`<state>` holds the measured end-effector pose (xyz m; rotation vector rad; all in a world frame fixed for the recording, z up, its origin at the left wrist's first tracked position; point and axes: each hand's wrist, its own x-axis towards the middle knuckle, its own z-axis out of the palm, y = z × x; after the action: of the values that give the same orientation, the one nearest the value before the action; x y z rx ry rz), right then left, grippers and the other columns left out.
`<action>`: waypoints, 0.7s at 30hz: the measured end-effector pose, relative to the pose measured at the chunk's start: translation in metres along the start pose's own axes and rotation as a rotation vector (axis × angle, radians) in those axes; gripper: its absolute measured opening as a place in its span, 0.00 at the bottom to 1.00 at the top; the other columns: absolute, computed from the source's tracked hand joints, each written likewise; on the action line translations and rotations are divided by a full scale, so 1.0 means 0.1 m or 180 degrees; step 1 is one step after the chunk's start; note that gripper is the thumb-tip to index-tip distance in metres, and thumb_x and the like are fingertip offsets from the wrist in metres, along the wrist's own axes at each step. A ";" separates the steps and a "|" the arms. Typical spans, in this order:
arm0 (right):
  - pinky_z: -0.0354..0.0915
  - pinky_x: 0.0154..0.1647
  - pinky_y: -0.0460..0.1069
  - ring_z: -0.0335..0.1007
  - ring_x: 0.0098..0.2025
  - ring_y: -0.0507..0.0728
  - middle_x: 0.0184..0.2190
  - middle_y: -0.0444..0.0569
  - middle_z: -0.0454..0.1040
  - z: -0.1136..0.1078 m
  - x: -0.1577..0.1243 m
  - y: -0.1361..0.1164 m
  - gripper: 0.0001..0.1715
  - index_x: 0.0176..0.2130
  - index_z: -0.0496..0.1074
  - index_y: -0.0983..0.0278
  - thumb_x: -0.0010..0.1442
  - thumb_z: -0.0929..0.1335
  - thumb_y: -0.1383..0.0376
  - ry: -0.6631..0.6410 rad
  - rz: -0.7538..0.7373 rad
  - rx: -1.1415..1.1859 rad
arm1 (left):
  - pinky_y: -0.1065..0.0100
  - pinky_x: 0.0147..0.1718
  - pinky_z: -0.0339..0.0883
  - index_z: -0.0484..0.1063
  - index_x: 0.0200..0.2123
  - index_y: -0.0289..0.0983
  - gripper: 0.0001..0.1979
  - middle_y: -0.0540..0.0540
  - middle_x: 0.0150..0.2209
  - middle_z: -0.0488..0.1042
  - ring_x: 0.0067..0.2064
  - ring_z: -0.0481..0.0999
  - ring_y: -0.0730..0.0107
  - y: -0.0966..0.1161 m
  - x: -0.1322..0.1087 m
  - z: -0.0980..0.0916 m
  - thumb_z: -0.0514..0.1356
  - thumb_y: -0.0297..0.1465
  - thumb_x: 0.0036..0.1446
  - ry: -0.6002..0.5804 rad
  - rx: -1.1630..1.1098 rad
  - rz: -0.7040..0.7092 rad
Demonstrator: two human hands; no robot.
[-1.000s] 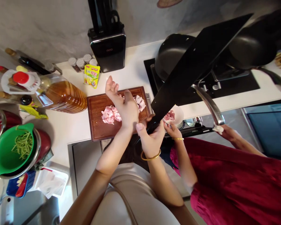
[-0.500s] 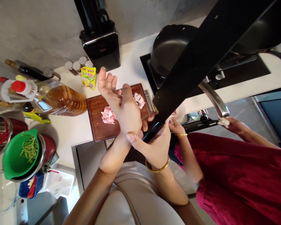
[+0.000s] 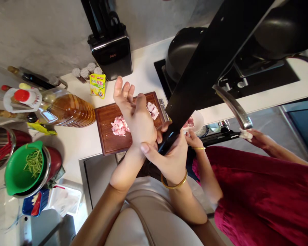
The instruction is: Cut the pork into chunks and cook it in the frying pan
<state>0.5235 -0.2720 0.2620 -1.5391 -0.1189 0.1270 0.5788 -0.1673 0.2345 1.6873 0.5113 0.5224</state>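
Note:
My left hand (image 3: 135,112) is raised above the wooden cutting board (image 3: 106,138), palm turned up, fingers stretched and apart, holding nothing. My right hand (image 3: 170,155), with a gold bangle, is closed on the handle of a large black cleaver (image 3: 207,58). Its blade rises towards the camera and hides part of the stove. The right thumb rests against my left wrist. Chopped raw pink meat (image 3: 118,125) lies on the board under the left hand.
A person in red stands at the right, one hand (image 3: 192,138) by a white bowl (image 3: 199,119) of meat, the other at a pan handle (image 3: 233,106). Oil bottle (image 3: 66,109), yellow packet (image 3: 97,84), knife block (image 3: 110,54), wok (image 3: 182,51), green colander (image 3: 17,171) of beans surround the board.
The cleaver has swung up closer to the camera. My two hands have come together, the right thumb now against the left wrist. The left hand has lifted slightly.

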 end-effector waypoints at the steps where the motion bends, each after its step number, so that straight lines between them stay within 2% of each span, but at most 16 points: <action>1: 0.65 0.25 0.48 0.59 0.23 0.50 0.23 0.37 0.61 -0.01 0.00 0.00 0.29 0.35 0.60 0.59 0.41 0.77 0.54 0.0001 -0.0004 -0.0021 | 0.60 0.65 0.56 0.46 0.61 0.60 0.26 0.58 0.61 0.60 0.67 0.51 0.66 0.00 -0.02 0.01 0.52 0.34 0.64 0.0018 -0.0052 -0.0013; 6: 0.65 0.26 0.48 0.59 0.24 0.50 0.24 0.38 0.61 -0.01 0.04 0.12 0.30 0.35 0.60 0.59 0.40 0.77 0.52 0.0117 -0.0030 -0.0007 | 0.54 0.68 0.49 0.45 0.61 0.58 0.25 0.60 0.63 0.56 0.69 0.44 0.66 0.01 -0.04 0.06 0.48 0.31 0.65 0.0170 -0.0184 -0.0016; 10: 0.66 0.29 0.49 0.61 0.25 0.51 0.23 0.39 0.61 0.01 0.05 0.25 0.25 0.34 0.61 0.60 0.47 0.74 0.50 0.0309 0.0021 0.0074 | 0.53 0.68 0.45 0.41 0.61 0.59 0.31 0.59 0.65 0.52 0.69 0.40 0.68 -0.01 0.00 0.10 0.49 0.25 0.62 0.0371 -0.0196 -0.0010; 13: 0.66 0.29 0.50 0.62 0.26 0.52 0.23 0.40 0.62 0.03 0.05 0.30 0.21 0.33 0.61 0.60 0.52 0.70 0.49 0.0344 0.0097 0.0153 | 0.52 0.67 0.44 0.38 0.62 0.56 0.33 0.55 0.66 0.51 0.69 0.42 0.66 0.03 -0.05 0.13 0.49 0.24 0.61 0.0601 -0.0367 0.0112; 16: 0.67 0.29 0.50 0.64 0.26 0.52 0.23 0.41 0.62 0.05 0.04 0.33 0.20 0.33 0.62 0.60 0.55 0.68 0.48 0.0342 0.0112 0.0164 | 0.53 0.67 0.45 0.40 0.63 0.54 0.31 0.53 0.65 0.50 0.68 0.46 0.63 0.09 -0.13 0.15 0.48 0.25 0.62 0.0742 -0.0378 0.0290; 21: 0.67 0.30 0.50 0.65 0.27 0.53 0.24 0.41 0.63 0.05 0.02 0.34 0.20 0.33 0.61 0.60 0.57 0.67 0.48 0.0307 0.0097 0.0169 | 0.55 0.65 0.48 0.42 0.63 0.55 0.30 0.54 0.65 0.49 0.68 0.49 0.64 0.10 -0.15 0.14 0.47 0.25 0.63 0.0707 -0.0352 0.0289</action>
<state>0.5247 -0.2656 0.2284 -1.4918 -0.0157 0.0792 0.5755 -0.1894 0.2414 1.5606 0.5567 0.7962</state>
